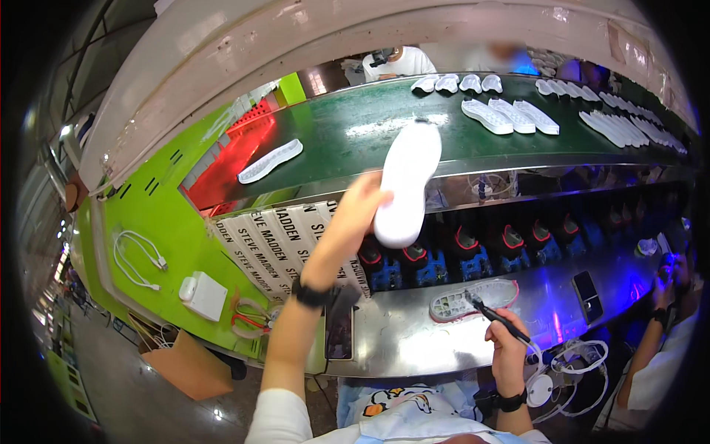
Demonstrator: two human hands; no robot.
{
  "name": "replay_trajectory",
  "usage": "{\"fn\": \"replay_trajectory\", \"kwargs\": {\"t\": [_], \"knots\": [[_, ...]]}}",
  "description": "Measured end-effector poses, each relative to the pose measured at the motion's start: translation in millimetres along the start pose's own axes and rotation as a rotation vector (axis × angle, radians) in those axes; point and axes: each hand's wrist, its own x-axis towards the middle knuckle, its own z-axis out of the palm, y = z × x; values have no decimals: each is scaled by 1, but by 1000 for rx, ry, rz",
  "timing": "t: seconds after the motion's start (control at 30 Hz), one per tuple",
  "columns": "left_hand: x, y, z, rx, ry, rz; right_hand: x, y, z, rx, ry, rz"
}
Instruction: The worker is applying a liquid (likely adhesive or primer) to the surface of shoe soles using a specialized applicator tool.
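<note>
A white shoe sole (408, 185) is raised in my left hand (362, 200), long side upright, over the near edge of the green conveyor belt; the thumb lies on its side and the other fingers are partly hidden. My right hand (508, 351) grips a black pen-shaped brush tool (506, 323) with a pale cord at its rear. Its bristly tip touches or hovers just above a second sole (455, 305), which lies hollow side up on the metal bench with a reddish rim.
On the green belt (333, 137) lie a single sole (271, 161) and several others at right. Dark shoes in blue holders (473, 259) line the shelf below. Phones (340, 329) (587, 296), scissors (250, 322) and a white box (205, 297) sit around. A co-worker's arm (651, 337) is at right.
</note>
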Motion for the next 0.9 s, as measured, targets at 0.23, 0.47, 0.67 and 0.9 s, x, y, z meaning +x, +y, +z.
{"fn": "replay_trajectory", "kwargs": {"t": [0.23,0.47,0.67,0.9], "knots": [[-177,-170,-12,-843,27,-460,-24,6,44,-409,-485,73],[-201,-212,8,-1133,211,-642,7,42,63,-884,-893,-528],[-221,-234,6,-955,-7,-649,54,52,62,-605,-654,276],[-222,-227,11,-924,-9,-612,55,68,72,-677,-230,-194]]}}
